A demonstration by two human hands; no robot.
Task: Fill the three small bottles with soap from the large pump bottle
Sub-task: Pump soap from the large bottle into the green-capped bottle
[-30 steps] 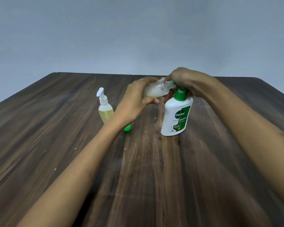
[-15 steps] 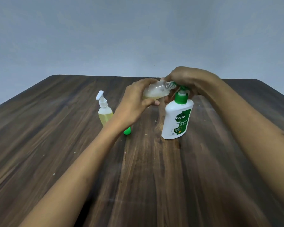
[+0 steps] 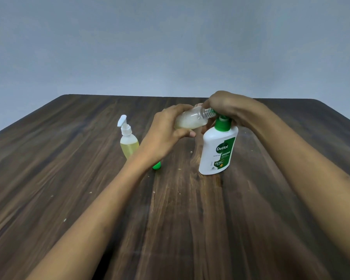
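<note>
Clear small bottle (image 3: 192, 120), half cloudy with pale soap, lies tilted in the left hand (image 3: 166, 132)'s curled grip; right hand (image 3: 228, 107) presses the white-and-green Dettol pump bottle (image 3: 217, 152) at three o'clock.

Soft, even, fairly dim light; no glare on the dark wooden table (image 3: 190, 229); a faint shadow sits beside the white pump bottle (image 3: 217, 152); the grey wall (image 3: 170, 47) looks smeared and blotchy; wide-angle stretch splays the table's edges; fine detail stays slightly soft.

wooden table (image 3: 69, 178) | pale crumbs (image 3: 64, 220) | grey wall (image 3: 170, 47)
</note>
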